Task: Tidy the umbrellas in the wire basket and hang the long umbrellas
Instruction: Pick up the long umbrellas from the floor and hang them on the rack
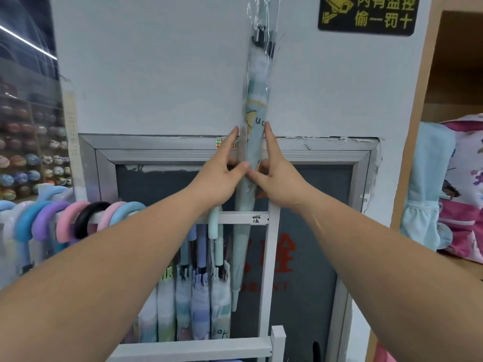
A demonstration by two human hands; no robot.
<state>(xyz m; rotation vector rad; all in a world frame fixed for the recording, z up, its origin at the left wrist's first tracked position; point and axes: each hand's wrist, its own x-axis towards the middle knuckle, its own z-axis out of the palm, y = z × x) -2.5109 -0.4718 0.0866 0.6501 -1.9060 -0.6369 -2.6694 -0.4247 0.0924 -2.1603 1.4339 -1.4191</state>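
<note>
Gripped the long umbrella (257,113) from both sides with left hand (222,178) and right hand (278,182), thumbs and curled fingers pinching the rolled body, index fingers laid straight up along its edges. Held it near upright, top leaning slightly right, in front of the matt white wall (156,74). Noted pale blue-green fabric, rolled tight into a slim cone and sheathed in clear, crinkled plastic film. Narrow white tip pointed down, past the top rail (230,218) of the white rack (196,348), just left of its square post (269,257). Found smooth curved handles (78,218) in pastel blue, lilac, pink and one black, hooked close together along the left stretch of that rail. Found one mint handle (214,226) just beside the held umbrella. Saw a short bare stretch of rail between mint handle and post. Recorded a grey metal frame (170,152) behind the hands.
</note>
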